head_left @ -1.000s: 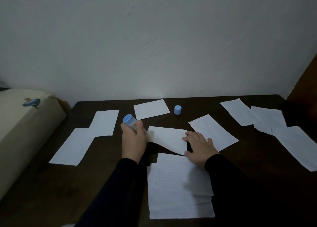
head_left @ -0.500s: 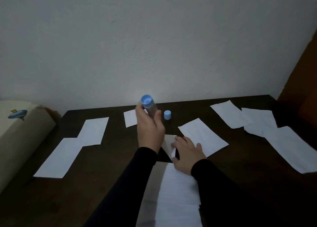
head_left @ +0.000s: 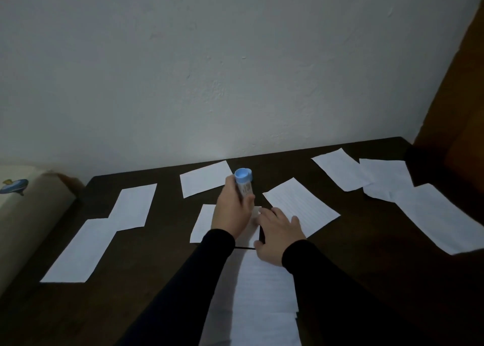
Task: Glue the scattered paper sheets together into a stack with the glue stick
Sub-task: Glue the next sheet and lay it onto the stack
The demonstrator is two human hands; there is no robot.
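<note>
My left hand [head_left: 233,212] grips the glue stick [head_left: 243,184], its blue end pointing up and away. Under it lies a small white sheet [head_left: 203,222] flat on the dark table [head_left: 146,280]. My right hand [head_left: 277,231] rests with spread fingers on that sheet's right edge and on the top of the paper stack [head_left: 262,301] near me. The glue stick hides the blue cap behind it. Loose sheets lie around: one behind [head_left: 204,179], one to the right [head_left: 301,207].
Two overlapping sheets [head_left: 104,230] lie at the left. Several sheets [head_left: 387,180] lie at the right, reaching the table's edge. A beige cushion [head_left: 23,209] sits left of the table; a brown wooden panel [head_left: 461,110] stands at the right. A white wall backs the table.
The sheet that was lifted and turned now lies flat on the table. My left hand with the glue stick has come down over it. My right hand has spread on its right edge.
</note>
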